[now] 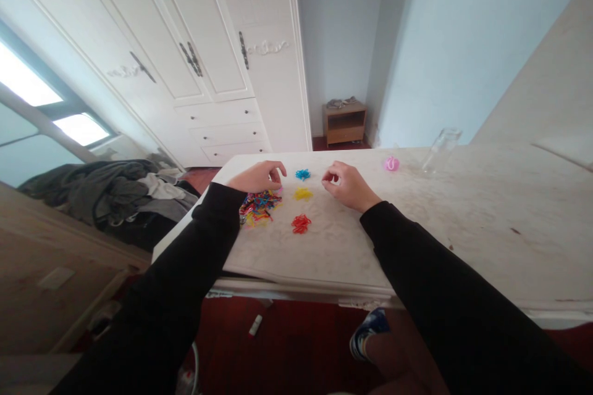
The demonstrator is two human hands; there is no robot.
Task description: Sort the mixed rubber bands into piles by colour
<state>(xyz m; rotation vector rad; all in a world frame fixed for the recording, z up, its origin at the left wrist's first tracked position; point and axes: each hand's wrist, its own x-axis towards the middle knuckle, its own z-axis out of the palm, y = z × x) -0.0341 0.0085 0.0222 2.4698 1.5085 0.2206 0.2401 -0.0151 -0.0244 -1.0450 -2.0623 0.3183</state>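
Observation:
My left hand [262, 177] hovers over the far edge of a mixed pile of small coloured loops [259, 207], which look like rubber bands. Its thumb and index finger curve with a gap between them. A bit of pink shows just under the fingertips. My right hand [347, 184] is to the right of the small heaps, thumb and index finger pinched together; anything between them is too small to make out. Between the hands lie a blue heap [302, 174] and a yellow heap [303, 194]. Nearer to me sits a red heap [301, 223].
On the white table [287, 259], a pink round object [391, 163] and a clear glass [441, 149] stand at the far right. Dark clothes [111, 197] are piled left of the table. Beyond are a white wardrobe [217, 74] and a small wooden cabinet [345, 123].

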